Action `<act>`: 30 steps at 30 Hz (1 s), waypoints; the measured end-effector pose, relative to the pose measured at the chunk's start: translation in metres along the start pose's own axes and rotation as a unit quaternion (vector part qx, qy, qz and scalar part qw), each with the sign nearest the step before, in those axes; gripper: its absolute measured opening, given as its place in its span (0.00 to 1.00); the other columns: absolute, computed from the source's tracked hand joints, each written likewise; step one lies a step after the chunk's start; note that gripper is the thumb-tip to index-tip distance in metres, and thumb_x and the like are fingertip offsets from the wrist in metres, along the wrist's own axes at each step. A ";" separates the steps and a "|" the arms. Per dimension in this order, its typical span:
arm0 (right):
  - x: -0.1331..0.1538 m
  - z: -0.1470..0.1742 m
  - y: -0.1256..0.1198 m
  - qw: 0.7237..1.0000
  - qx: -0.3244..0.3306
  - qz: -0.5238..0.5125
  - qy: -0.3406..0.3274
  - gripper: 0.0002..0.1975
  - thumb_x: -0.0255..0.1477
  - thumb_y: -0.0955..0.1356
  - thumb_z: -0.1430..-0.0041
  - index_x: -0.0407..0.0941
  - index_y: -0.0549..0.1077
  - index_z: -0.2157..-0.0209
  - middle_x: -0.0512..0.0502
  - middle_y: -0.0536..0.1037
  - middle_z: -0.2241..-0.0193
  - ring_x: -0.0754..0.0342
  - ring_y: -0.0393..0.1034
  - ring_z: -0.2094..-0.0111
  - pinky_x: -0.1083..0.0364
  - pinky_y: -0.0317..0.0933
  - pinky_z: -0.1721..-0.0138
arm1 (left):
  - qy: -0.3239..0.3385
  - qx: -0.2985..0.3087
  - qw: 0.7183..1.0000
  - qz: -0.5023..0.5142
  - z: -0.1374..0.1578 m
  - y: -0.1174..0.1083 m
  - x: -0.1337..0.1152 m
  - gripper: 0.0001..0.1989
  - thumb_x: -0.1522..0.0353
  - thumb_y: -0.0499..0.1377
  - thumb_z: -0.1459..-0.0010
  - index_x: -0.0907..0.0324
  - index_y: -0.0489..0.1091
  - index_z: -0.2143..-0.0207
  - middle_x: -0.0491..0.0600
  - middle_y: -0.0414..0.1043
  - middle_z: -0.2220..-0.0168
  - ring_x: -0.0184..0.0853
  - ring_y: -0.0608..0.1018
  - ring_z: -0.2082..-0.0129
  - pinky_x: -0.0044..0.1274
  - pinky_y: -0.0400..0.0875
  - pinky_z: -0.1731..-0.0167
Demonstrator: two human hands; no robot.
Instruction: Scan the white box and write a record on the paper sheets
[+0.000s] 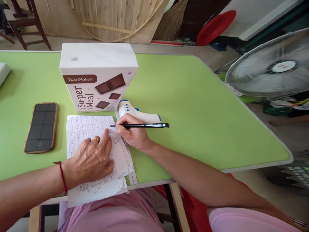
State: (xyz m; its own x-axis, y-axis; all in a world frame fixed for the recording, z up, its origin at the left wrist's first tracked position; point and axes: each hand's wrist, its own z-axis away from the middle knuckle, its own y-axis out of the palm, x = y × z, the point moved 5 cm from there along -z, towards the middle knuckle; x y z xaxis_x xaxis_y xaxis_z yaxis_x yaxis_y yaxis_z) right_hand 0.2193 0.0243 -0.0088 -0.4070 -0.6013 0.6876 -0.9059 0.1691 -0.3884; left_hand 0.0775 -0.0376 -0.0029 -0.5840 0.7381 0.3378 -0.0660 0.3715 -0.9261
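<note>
My right hand [132, 133] grips a black pen [152, 125], its tip at the upper right part of a handwritten sheet of paper [84, 129]. On the same sheet lies my left hand [94, 158], palm down with the fingers laid out, a ring on one finger and a red cord at the wrist. Rows of small writing cover the paper, and a circled note shows between the hands. Another sheet [96, 193] sticks out below, over the table's near edge. Just behind my right hand rests a white and blue handheld thermometer [149, 118], partly covered by it.
A tall white box [96, 58] with chocolate pictures stands behind the paper on the green table [188, 96]. Left of the paper is a phone [41, 127] in a brown-edged case. Beyond the table's right edge stands a fan [270, 66].
</note>
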 end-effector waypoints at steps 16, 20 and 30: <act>0.003 0.000 0.002 1.000 -0.001 0.015 -0.015 0.05 0.24 0.65 0.48 0.45 0.65 0.76 0.55 0.69 0.81 0.60 0.59 0.80 0.59 0.54 0.77 | -0.005 -0.001 1.000 0.006 -0.001 -0.001 0.000 0.25 0.63 0.51 0.41 0.72 0.68 0.49 0.68 0.62 0.41 0.43 0.77 0.67 0.33 0.74 0.73; 0.002 0.000 0.002 1.000 0.001 0.017 -0.017 0.06 0.24 0.65 0.48 0.45 0.65 0.76 0.55 0.69 0.81 0.61 0.59 0.80 0.59 0.54 0.78 | -0.006 -0.004 1.000 0.006 0.000 -0.002 0.000 0.25 0.63 0.50 0.41 0.72 0.68 0.48 0.68 0.62 0.41 0.43 0.77 0.67 0.33 0.74 0.73; 0.013 0.002 -0.006 0.992 -0.056 0.031 -0.106 0.02 0.25 0.65 0.39 0.45 0.69 0.65 0.53 0.73 0.75 0.60 0.65 0.77 0.59 0.62 0.74 | -0.009 0.026 0.999 0.025 -0.002 0.003 0.003 0.23 0.62 0.51 0.42 0.70 0.68 0.51 0.66 0.62 0.41 0.43 0.77 0.68 0.34 0.73 0.74</act>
State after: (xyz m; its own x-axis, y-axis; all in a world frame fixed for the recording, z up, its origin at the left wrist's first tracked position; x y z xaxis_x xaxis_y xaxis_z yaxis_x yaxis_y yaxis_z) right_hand 0.2196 0.0139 0.0010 -0.4396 -0.7355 0.5156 -0.8920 0.2900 -0.3468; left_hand 0.0773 -0.0333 -0.0049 -0.6024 0.7446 0.2875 -0.0771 0.3042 -0.9495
